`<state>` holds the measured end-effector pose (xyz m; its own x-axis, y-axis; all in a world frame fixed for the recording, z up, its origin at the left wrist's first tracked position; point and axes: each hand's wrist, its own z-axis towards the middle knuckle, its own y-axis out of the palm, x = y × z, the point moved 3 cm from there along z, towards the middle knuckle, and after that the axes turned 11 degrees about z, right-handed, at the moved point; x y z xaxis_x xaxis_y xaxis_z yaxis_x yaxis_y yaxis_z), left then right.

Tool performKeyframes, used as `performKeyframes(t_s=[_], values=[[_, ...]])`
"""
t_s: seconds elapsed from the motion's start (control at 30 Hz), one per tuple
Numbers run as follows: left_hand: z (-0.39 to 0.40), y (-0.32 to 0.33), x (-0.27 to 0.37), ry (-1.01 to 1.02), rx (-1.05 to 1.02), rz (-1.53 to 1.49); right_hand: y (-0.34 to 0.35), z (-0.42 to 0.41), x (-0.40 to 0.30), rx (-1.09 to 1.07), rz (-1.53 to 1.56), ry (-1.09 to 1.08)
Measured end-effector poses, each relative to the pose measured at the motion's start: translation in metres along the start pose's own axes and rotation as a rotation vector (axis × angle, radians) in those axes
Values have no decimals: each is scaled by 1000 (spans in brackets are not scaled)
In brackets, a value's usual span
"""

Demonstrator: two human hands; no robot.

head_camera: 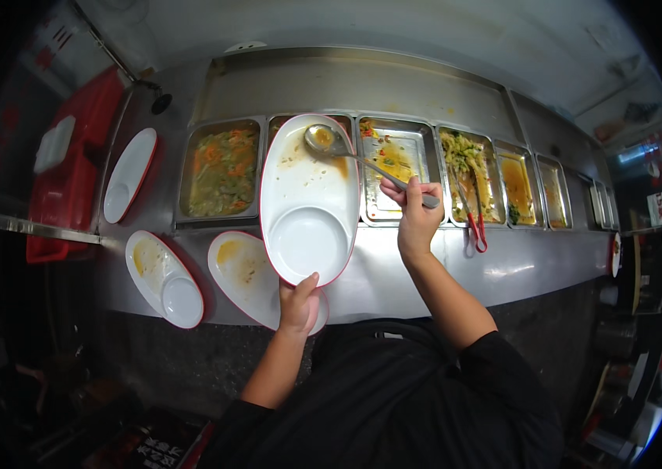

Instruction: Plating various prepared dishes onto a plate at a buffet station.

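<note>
My left hand [298,305] grips the near end of an oval white plate [293,176] with a red rim and a round compartment. Brown sauce and small food bits mark the plate's far part. In my right hand [417,214] is the grey handle of a metal serving spoon [326,140]. The spoon's bowl, with some yellowish liquid in it, is over the far end of the plate; whether it touches cannot be told. Partly hidden beneath the plate is a steel food pan [341,122]. Right of it, another pan [398,199] holds oily remnants and a few vegetable pieces.
A vegetable-filled pan [222,170] sits left. Red-handled tongs [474,231] rest in a pan of greens [462,146]. Stained plates [158,275] [243,267] lie along the steel counter's [389,281] front edge, near another plate [131,170]. A red container [67,193] stands far left.
</note>
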<state>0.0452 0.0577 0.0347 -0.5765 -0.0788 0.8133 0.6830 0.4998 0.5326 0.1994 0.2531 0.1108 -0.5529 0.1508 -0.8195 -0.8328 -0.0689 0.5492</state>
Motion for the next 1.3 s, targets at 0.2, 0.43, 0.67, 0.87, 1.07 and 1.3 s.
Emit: performKeyframes(t_s=[0.2,0.43,0.67,0.87,1.07,1.3], values=[[18,-28,11,49,54,-67,-6,8,-16,-48,122,-42],[25,-76,19,123,111,-77,-46,19,12,-23,-81,-44],[23,-87,19,89,144,-96,-58,7,39,-433,-655,-173],[21,-81,12,73,165,-107,-36,-7,13,-1063,-1126,-562],[20,-66,3,59,95,-98,-50,5,-18,-400,-798,-303],[13,-33,-9,-20,47,-84,-36,5,-66,-229,-42,-9]])
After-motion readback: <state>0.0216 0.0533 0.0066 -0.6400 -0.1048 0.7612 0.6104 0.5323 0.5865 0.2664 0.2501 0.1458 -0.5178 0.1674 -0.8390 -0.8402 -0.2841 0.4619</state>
